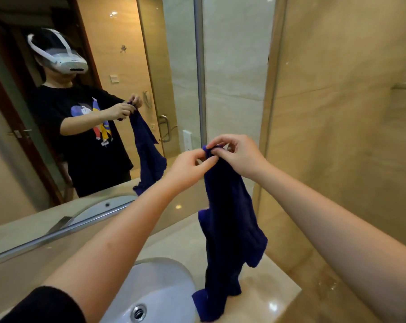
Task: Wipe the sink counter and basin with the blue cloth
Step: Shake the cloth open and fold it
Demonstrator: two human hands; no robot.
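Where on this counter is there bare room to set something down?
Two bare patches of counter: right of the basin, between the hanging blue cloth and the wall; and behind the basin, toward the mirror. The basin's right rim is crowded by the cloth.

The view comes from a wide-angle camera on the person's head, looking forward and down along both forearms. The left hand (pixel 190 166) and right hand (pixel 239 155) sit near mid-frame, close to the lens, with the blue cloth (pixel 230 224) hanging below them. The basin (pixel 164 283) and counter (pixel 262 297) lie low, cut by the bottom edge. The mirror (pixel 15 183) fills the upper left and reflects a white headset (pixel 67 59), probably the camera's mount.
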